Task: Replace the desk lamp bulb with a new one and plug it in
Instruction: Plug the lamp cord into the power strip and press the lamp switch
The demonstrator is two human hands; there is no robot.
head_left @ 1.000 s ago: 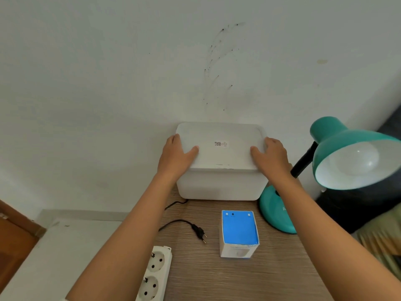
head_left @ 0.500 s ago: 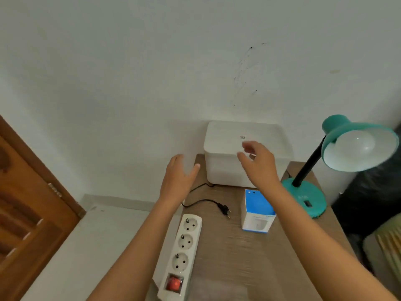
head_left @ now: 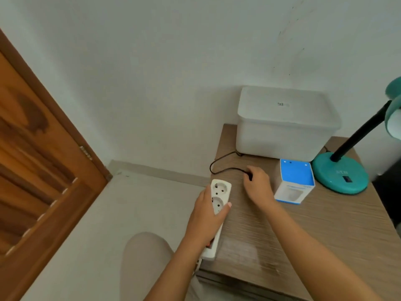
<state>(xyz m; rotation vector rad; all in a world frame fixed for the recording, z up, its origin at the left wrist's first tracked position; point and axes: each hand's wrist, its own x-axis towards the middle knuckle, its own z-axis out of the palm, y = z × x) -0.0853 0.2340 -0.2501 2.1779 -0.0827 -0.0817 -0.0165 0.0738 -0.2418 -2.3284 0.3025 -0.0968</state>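
Observation:
A white power strip (head_left: 220,193) lies along the left edge of the wooden desk (head_left: 325,231), and my left hand (head_left: 206,216) is wrapped around its middle. My right hand (head_left: 257,187) rests on the desk with its fingers closed on the black plug (head_left: 249,175) at the end of the lamp's black cord (head_left: 225,168). The teal desk lamp (head_left: 340,175) stands at the right, its shade cut off by the frame edge. A blue and white bulb box (head_left: 295,184) stands between my right hand and the lamp base.
A white lidded plastic box (head_left: 284,124) sits at the back of the desk against the wall. A wooden door (head_left: 36,170) stands at the left. The floor (head_left: 134,213) and my knee (head_left: 145,257) lie below the desk's left edge.
Both hands left the white box and came down. My left hand took hold of the power strip, my right hand closed on the plug. The view swung left and down.

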